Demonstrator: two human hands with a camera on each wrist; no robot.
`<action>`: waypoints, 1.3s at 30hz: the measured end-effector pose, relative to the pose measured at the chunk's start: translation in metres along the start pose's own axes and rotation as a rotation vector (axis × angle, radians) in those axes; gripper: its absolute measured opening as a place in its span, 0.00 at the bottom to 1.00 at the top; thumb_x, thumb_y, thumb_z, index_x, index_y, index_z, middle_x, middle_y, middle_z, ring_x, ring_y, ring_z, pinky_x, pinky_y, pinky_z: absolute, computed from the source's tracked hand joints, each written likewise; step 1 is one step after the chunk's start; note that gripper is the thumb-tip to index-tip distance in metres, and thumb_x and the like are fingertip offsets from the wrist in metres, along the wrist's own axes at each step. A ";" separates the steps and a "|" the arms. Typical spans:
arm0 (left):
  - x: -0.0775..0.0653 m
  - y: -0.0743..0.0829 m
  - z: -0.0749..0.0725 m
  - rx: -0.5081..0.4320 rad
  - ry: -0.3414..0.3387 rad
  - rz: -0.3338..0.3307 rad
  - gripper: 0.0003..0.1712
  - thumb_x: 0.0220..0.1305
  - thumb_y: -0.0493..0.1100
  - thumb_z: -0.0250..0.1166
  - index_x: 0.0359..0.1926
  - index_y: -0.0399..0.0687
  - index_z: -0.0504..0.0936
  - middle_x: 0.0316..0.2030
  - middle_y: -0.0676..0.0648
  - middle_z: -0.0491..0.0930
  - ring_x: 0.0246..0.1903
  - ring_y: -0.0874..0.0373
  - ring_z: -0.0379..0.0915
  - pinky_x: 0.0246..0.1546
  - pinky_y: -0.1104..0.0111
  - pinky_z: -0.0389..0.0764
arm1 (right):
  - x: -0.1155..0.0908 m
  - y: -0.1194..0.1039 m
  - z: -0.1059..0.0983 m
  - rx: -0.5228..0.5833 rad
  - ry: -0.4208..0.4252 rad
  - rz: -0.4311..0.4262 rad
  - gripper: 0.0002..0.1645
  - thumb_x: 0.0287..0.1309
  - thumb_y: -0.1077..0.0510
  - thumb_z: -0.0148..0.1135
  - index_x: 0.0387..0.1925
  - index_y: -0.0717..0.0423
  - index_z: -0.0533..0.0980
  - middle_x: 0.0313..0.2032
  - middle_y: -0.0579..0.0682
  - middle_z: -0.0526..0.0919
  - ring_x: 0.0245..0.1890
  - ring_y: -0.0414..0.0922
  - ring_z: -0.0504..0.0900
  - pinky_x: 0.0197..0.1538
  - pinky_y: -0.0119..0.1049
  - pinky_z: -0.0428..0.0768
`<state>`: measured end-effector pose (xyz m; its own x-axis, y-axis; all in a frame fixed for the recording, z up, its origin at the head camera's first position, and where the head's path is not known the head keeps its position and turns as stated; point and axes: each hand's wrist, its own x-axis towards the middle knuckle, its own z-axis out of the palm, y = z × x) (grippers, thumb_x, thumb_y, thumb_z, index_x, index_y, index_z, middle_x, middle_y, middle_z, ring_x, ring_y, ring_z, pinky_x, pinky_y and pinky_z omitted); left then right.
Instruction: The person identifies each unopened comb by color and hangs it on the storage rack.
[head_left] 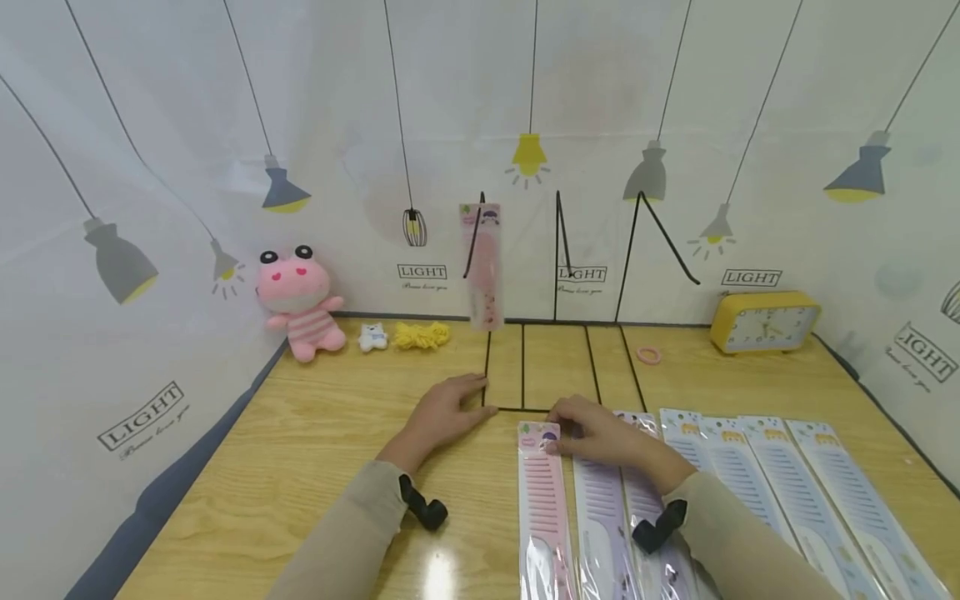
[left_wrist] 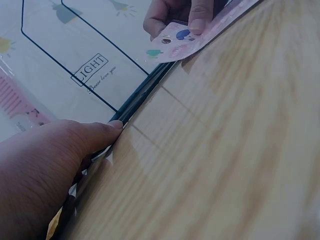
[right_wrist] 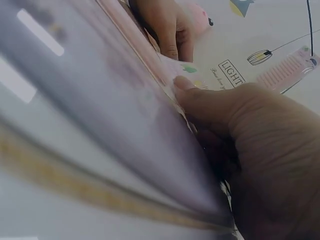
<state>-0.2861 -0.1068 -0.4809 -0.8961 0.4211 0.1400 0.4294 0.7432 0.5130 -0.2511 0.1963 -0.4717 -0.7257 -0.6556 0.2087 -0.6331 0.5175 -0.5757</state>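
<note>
A packaged pink comb [head_left: 542,500] lies on the table, its card top lifted a little in the left wrist view. My right hand [head_left: 611,437] pinches that card's upper edge, with the thumb [left_wrist: 201,17] on its printed face. At the front left corner of a black wire display rack [head_left: 522,367], my left hand [head_left: 446,408] rests with its fingers fairly straight, the thumb touching the bar. Another packaged pink comb [head_left: 486,267] hangs from the rack's left hook. Two packaged purple combs [head_left: 600,500] lie beside and partly under my right arm.
Several packaged blue combs [head_left: 813,492] lie at the right. Along the back stand a pink plush toy [head_left: 303,304], a small white bear [head_left: 372,337], yellow yarn [head_left: 422,336], a pink ring [head_left: 648,356] and a yellow clock [head_left: 767,322]. The rack's other two hooks rise before the printed wall cloth.
</note>
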 end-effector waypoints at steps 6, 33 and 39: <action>-0.002 0.000 0.001 0.003 -0.011 -0.018 0.37 0.68 0.65 0.62 0.72 0.56 0.71 0.72 0.52 0.66 0.72 0.51 0.60 0.72 0.53 0.60 | -0.001 0.003 0.004 0.101 0.060 0.042 0.11 0.63 0.46 0.69 0.45 0.39 0.80 0.39 0.36 0.80 0.38 0.38 0.77 0.42 0.35 0.78; -0.003 0.002 0.000 0.004 -0.006 0.006 0.37 0.69 0.64 0.62 0.72 0.54 0.72 0.72 0.50 0.66 0.72 0.51 0.60 0.72 0.52 0.60 | 0.002 -0.010 0.000 0.698 0.247 0.311 0.15 0.57 0.56 0.74 0.40 0.64 0.83 0.35 0.54 0.89 0.32 0.46 0.86 0.41 0.40 0.87; -0.001 0.002 -0.001 0.011 -0.002 0.006 0.37 0.69 0.64 0.62 0.72 0.55 0.71 0.72 0.50 0.66 0.72 0.52 0.60 0.72 0.52 0.60 | 0.006 -0.019 -0.005 0.673 0.276 0.316 0.17 0.58 0.53 0.74 0.42 0.63 0.83 0.36 0.54 0.88 0.35 0.46 0.86 0.43 0.39 0.86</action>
<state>-0.2844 -0.1068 -0.4792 -0.8934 0.4266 0.1408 0.4356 0.7463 0.5032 -0.2445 0.1857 -0.4553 -0.9401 -0.3280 0.0934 -0.1510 0.1547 -0.9764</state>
